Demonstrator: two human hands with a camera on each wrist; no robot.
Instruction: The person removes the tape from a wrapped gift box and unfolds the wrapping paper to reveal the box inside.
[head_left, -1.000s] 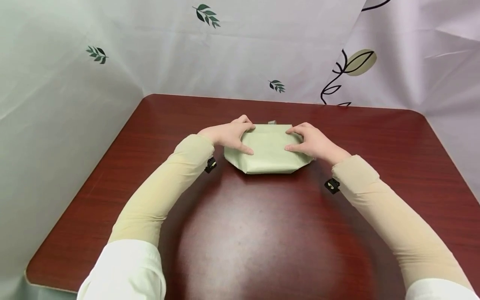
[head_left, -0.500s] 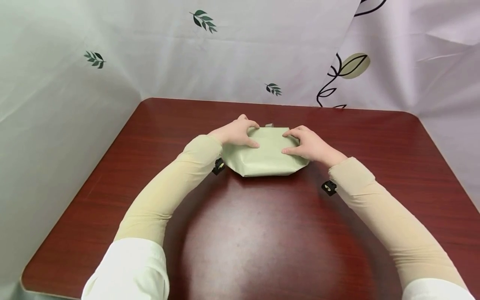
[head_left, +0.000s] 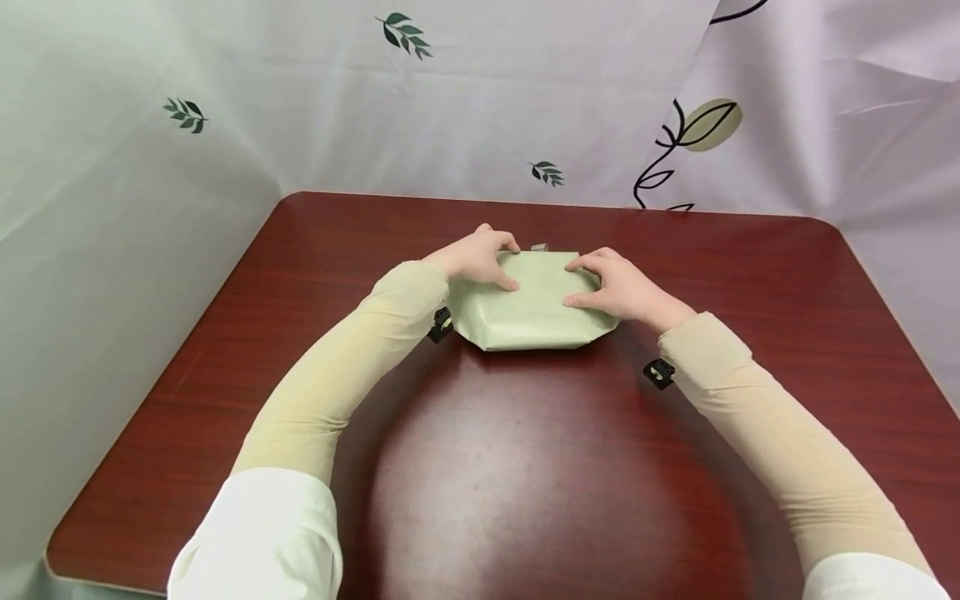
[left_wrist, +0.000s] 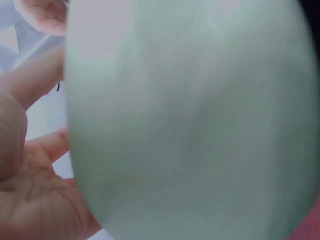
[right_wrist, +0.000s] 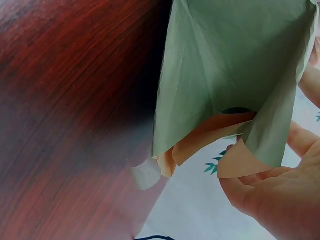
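Note:
A light green paper package point(head_left: 536, 308) with a creased, angular front lies toward the far side of the table. My left hand point(head_left: 478, 257) grips its left end, thumb on top and fingers over the far edge. At the other end, my right hand point(head_left: 621, 287) holds the wrapping between thumb and fingers. In the right wrist view the end of the green paper point(right_wrist: 230, 65) gapes, and its tan inner side point(right_wrist: 242, 162) shows where my fingers pinch a flap. A translucent strip point(right_wrist: 146, 174), seemingly tape, sticks out at the far edge. The contents are hidden.
The dark red wooden table point(head_left: 525, 467) has rounded corners. White cloth with leaf prints point(head_left: 480, 100) hangs behind it and along the left side. Small black wrist cameras point(head_left: 659, 373) sit under both forearms.
My left hand has shifted right along the package, its thumb now farther in over the top. The right hand keeps nearly the same hold. The view has tilted slightly.

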